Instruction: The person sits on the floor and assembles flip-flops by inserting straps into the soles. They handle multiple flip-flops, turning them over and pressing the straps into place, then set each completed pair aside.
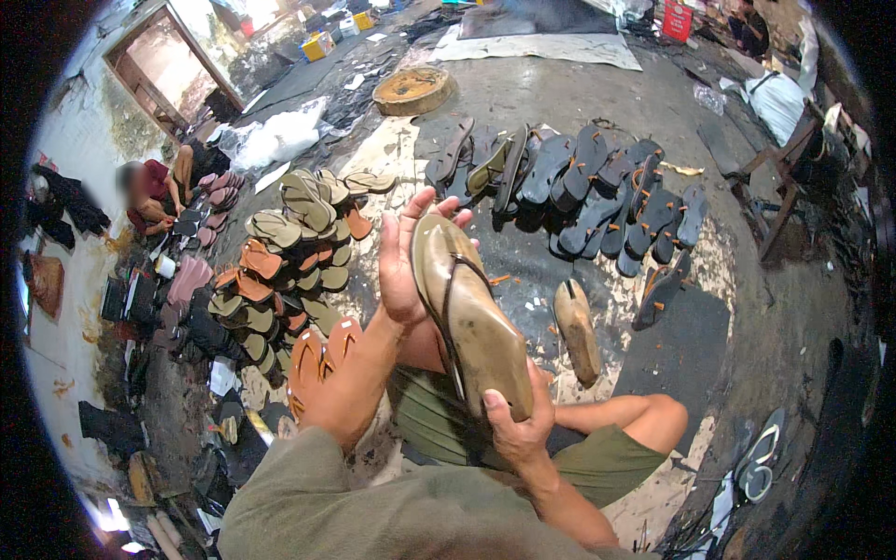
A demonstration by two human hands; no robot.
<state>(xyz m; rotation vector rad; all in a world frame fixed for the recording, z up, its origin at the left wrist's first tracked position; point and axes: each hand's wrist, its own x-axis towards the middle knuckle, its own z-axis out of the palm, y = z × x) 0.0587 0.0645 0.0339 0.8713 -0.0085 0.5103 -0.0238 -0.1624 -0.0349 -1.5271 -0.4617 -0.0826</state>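
And the right hand [525,422] grasps the foot form [485,322] heel-end, left hand [404,282] spread at the sandal [423,266] toe, seemingly fitting, the next move calling for strap [455,265] alignment.

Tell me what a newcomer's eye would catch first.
Likely the shiny brown foot form fitted with a sandal, held in the middle: left hand near its toe end, right hand at its heel. Then the pile of olive and orange sandals to the left, and the dark sandals spread beyond, to the right.
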